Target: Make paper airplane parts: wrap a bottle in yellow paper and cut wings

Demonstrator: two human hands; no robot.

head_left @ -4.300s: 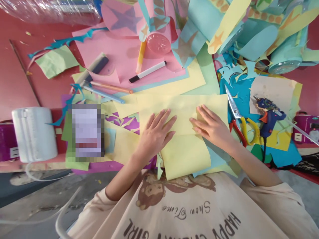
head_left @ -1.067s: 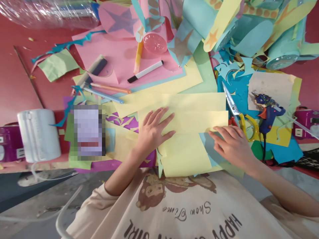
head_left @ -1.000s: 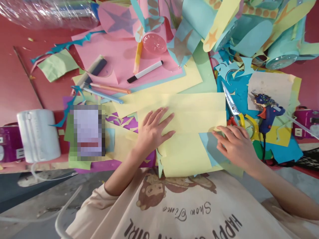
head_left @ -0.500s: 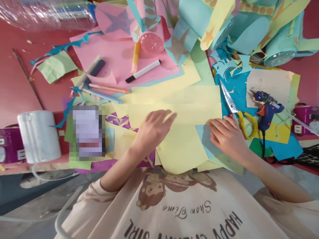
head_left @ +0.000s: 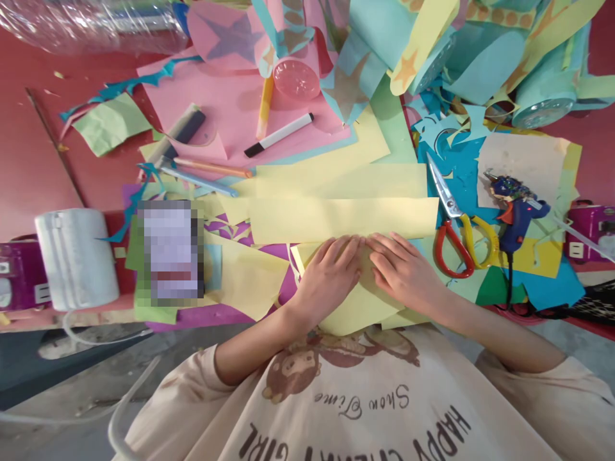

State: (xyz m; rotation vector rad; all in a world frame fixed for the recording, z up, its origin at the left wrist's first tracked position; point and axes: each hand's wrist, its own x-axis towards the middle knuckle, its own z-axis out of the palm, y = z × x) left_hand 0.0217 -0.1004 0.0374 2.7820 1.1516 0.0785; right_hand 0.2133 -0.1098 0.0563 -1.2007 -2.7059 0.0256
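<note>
- A pale yellow folded strip of paper (head_left: 343,219) lies flat just beyond the hands, its long axis running left to right across the person's front, roughly square to the forearms.
- The left hand (head_left: 329,275) and right hand (head_left: 403,269) come in from either side to the strip's near edge, fingertips meeting almost index to index.
- Fingers on both are extended and held close together, tips touching along that edge; whether they press down or pinch the fold cannot be told, since the thumbs sit low and partly hidden.
- Neither is clearly nearer: both reach the same edge, the meeting point a little right of the strip's middle, so more of its length stretches away on the left.
- Under the palms, a looser yellow sheet (head_left: 368,310) hangs toward the person's shirt; whether it joins the strip is hidden.
- Scissors (head_left: 452,208) lie just beside the strip's right end, blades pointing away, with a glue gun (head_left: 519,221) farther right on the red counter (head_left: 29,141).
- Beyond the strip, a white marker (head_left: 278,135) rests slantwise on pink paper (head_left: 202,83).
</note>
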